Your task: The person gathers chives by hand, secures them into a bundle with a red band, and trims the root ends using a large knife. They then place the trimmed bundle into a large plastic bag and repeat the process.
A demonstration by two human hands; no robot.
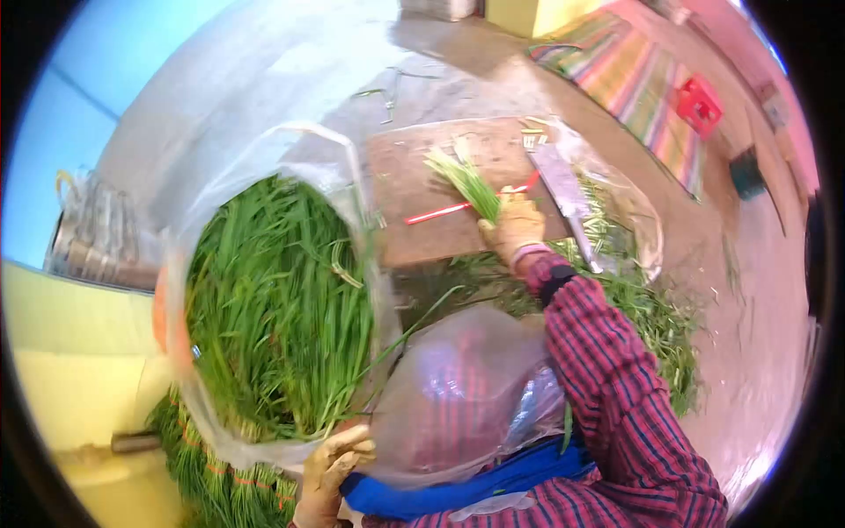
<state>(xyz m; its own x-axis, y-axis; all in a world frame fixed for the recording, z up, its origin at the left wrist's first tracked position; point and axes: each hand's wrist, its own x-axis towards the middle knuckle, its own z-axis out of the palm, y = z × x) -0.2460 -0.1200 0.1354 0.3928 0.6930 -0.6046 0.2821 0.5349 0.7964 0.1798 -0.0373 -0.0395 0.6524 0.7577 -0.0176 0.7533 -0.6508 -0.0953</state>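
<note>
My right hand [513, 227], gloved, is closed around a small bunch of green chives [465, 183] whose cut ends lie on a wooden chopping board [414, 224]. A cleaver [568, 201] rests on the board just right of that hand. My left hand [330, 466], also gloved, grips the lower rim of a large clear plastic bag [264, 167] packed with long green chives [277, 308]. A red band [440, 212] lies across the board near the bunch.
Loose chives [656, 321] are heaped right of the board on another plastic sheet. Tied chive bundles [224, 488] lie at lower left. A striped mat [634, 75] and a red crate [700, 106] sit at the far right on the concrete floor.
</note>
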